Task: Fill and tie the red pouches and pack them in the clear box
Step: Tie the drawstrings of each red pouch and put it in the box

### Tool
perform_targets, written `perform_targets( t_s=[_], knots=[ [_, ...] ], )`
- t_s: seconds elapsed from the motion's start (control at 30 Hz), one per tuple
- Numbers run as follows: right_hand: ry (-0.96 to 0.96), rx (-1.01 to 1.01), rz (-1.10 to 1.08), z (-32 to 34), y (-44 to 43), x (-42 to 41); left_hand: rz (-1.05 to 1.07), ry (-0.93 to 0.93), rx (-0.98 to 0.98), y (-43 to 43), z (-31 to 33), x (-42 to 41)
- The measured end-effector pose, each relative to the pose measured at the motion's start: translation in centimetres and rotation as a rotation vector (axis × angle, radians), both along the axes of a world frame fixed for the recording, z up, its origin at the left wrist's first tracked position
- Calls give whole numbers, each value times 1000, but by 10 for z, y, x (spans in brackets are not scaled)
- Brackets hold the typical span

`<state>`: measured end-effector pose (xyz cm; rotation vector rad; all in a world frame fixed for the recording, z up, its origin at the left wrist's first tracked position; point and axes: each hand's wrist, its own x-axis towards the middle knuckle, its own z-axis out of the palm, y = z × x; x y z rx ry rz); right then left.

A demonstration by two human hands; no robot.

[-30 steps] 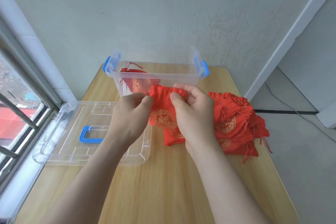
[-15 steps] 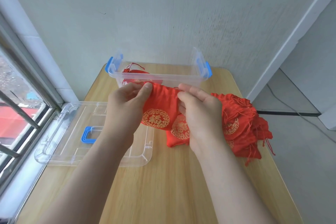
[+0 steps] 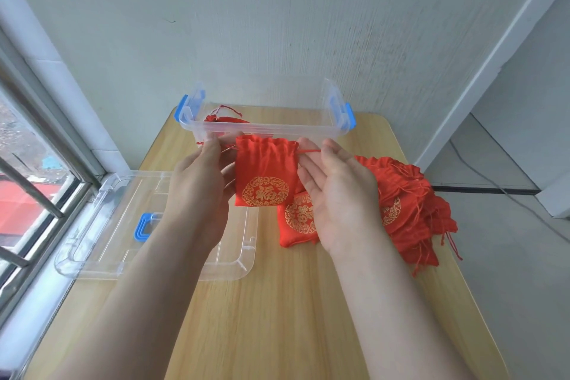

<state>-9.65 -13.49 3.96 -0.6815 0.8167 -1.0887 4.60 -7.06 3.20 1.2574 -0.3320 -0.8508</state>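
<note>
- Head view: the wooden table (image 3: 277, 318) lies as before, though the camera has tipped up and more of the wall shows
- Clear lid (image 3: 101, 234) rests flat at the table's left edge by the window, unmoved, its blue handle (image 3: 142, 227) facing up
- Clear box (image 3: 265, 126) stands open at the far edge, where it stood a second ago, with one tied pouch (image 3: 226, 119) inside at its left end
- Pile of red pouches (image 3: 410, 203) is heaped to the right, and one flat pouch (image 3: 297, 219) lies just beside it, partly under the right wrist
- Left hand (image 3: 197, 182) has its back to the camera and pinches the cord at the pouch's left side
- Right hand (image 3: 342, 194) has turned palm towards the camera since the earlier frame, fingers nearly straight, and the cord runs taut into the pinch of thumb and forefinger
- Held pouch (image 3: 265, 176) now hangs upright in the air between the hands, in front of the box; earlier its mouth was spread, now it is gathered
- Drawstring (image 3: 308, 150) has been drawn out sideways
</note>
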Motion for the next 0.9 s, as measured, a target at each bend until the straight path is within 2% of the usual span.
perform_targets(
  t_s=[0.17,0.33,0.53,0.6,0.67,0.83,0.9],
  knots=[
    [21,-4,-5,1,1,-1,27,48,-19,0,2,0],
    [25,57,13,1,3,-3,106,215,-136,-2,3,-3],
    [-311,287,-222,8,3,-1,178,455,-197,-4,3,-1],
    [-300,279,-237,7,3,-2,207,536,-215,-4,3,-1],
    [-94,97,-176,5,3,-2,239,579,-176,-5,4,-2],
    [660,-685,-59,-9,-4,-3,192,393,-91,-4,9,5],
    [961,-890,31,-16,-2,-3,139,373,-95,-2,10,8]
  ],
)
